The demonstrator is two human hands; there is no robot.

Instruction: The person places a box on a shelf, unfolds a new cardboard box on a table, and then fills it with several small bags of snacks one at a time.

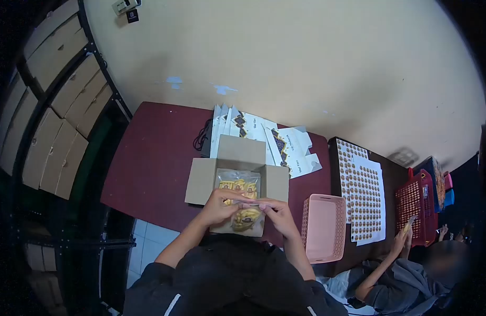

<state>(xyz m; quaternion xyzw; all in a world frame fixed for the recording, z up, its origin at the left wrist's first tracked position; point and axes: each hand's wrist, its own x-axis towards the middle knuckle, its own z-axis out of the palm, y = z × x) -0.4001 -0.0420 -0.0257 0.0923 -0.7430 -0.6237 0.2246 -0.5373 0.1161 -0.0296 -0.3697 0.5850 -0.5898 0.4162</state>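
An open cardboard box [202, 181] stands on the table in front of me with its flaps folded out. Inside it lies a clear plastic bag of yellow packets [237, 184]. Over the near part of the box is a clear pouch with yellow contents [246, 219]. My left hand [222, 208] and my right hand [278, 215] meet at this pouch's upper edge, fingers closed on the plastic. The fingers cover part of both the pouch and the bag behind it.
Printed white cartons [295, 152] lie behind the box on the maroon table [153, 152]. A pink basket [323, 226] and sticker sheets [367, 200] are to the right. A co-worker's hands [403, 239] hold a small item near a red basket [415, 205]. Shelves with cardboard boxes [56, 147] stand left.
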